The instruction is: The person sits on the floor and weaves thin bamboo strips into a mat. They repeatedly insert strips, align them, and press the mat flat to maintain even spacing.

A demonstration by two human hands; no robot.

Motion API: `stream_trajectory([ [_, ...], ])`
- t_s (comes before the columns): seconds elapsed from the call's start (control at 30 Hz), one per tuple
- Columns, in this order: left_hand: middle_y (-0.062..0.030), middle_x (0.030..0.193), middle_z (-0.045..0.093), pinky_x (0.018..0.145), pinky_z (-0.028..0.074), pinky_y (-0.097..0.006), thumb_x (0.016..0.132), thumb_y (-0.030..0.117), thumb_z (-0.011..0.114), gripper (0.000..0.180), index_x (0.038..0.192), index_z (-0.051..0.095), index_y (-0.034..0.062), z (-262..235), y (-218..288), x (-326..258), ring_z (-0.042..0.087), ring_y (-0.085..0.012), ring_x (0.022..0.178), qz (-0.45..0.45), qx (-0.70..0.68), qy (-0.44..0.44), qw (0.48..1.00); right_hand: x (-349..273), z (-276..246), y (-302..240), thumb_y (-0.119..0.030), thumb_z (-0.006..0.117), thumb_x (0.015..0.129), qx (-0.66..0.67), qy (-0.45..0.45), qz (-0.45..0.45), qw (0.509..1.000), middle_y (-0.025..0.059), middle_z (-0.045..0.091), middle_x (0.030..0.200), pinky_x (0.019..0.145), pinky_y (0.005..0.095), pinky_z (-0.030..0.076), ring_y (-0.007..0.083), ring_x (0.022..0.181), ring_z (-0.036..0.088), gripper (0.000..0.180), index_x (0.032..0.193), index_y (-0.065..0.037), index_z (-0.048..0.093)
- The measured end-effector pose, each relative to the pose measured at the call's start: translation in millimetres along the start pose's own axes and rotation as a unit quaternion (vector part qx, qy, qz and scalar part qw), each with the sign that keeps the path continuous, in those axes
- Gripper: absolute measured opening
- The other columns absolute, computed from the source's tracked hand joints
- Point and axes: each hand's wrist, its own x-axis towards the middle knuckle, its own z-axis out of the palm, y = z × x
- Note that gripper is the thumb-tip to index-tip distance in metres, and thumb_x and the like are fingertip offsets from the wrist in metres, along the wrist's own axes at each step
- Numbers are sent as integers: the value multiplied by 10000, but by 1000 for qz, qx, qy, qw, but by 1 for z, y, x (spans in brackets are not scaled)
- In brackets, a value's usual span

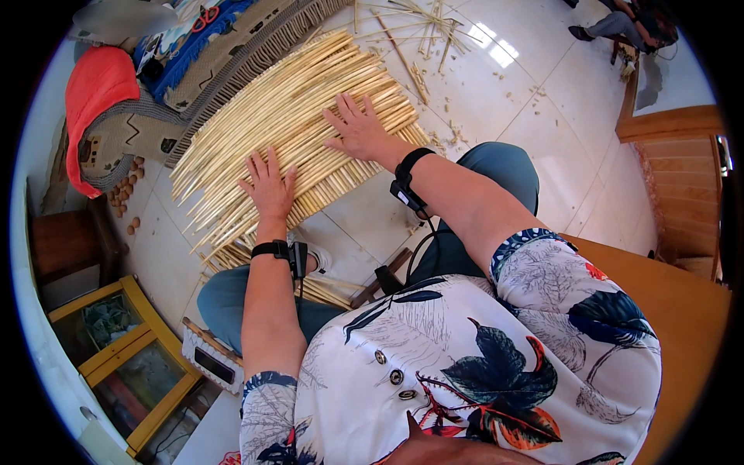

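Note:
A broad layer of pale yellow stalks (256,128) lies in front of me, laid side by side with uneven ends at the left. Under its near edge, more stalks run crosswise. My left hand (269,184) rests flat on the near left part, fingers spread. Farther to the right, my right hand (360,132) lies on the stalks as well, palm down with the fingers apart. Neither hand grasps anything. Each wrist wears a black strap with a small device. What supports the stalks underneath is mostly hidden.
Loose stalks (434,27) and short cut bits lie scattered on the tiled floor (496,101) beyond. A patterned sofa cover (217,74) and a red cloth (101,89) are at the far left. Round brown objects (124,190) sit below. A yellow-framed cabinet (128,349) stands near left, a phone (215,364) beside it.

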Motion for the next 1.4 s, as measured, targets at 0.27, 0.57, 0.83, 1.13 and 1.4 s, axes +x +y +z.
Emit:
stream_trajectory([
  [0.27, -181, 1466, 157, 1005, 40, -641, 888, 534, 385, 663, 1406, 262, 138, -2, 0, -2, 113, -351, 1357, 1, 0, -23, 1000, -8, 5, -3, -581, 340, 873, -1, 48, -2, 999, 223, 159, 1450, 1046, 582, 75, 345, 1357, 116, 698, 1403, -135, 253],
  [0.57, -183, 1466, 152, 997, 34, -652, 881, 546, 388, 694, 1409, 245, 118, -1, -1, 3, 101, -348, 1360, -12, -3, -31, 999, -1, 1, -5, -565, 373, 869, 9, 23, 12, 1000, 221, 140, 1456, 1042, 593, 69, 344, 1363, 88, 693, 1404, -142, 252],
  [0.83, -181, 1464, 163, 952, 85, -697, 868, 514, 441, 698, 1412, 231, 132, 0, 1, 3, 109, -356, 1357, -12, 11, -28, 999, 23, -26, -22, -580, 361, 871, 40, 9, 39, 998, 235, 149, 1445, 1043, 590, 96, 364, 1353, 119, 693, 1408, -159, 239],
  [1.13, -188, 1448, 204, 1009, 96, -636, 852, 504, 480, 718, 1393, 267, 83, -15, 38, 18, 125, -365, 1351, 90, -38, -6, 995, 30, -227, 57, -403, 487, 898, 658, 364, 101, 652, 193, 548, 1067, 842, 333, 457, 265, 975, 554, 570, 1220, 63, 419],
  [1.4, -184, 1441, 222, 1016, 78, -629, 844, 555, 451, 750, 1383, 270, 65, -2, 96, 20, 130, -352, 1351, 104, -32, -50, 993, 8, -204, 125, -432, 483, 894, 736, 385, 213, 514, 235, 521, 1043, 700, 359, 510, 276, 841, 570, 611, 1202, 88, 394],
])
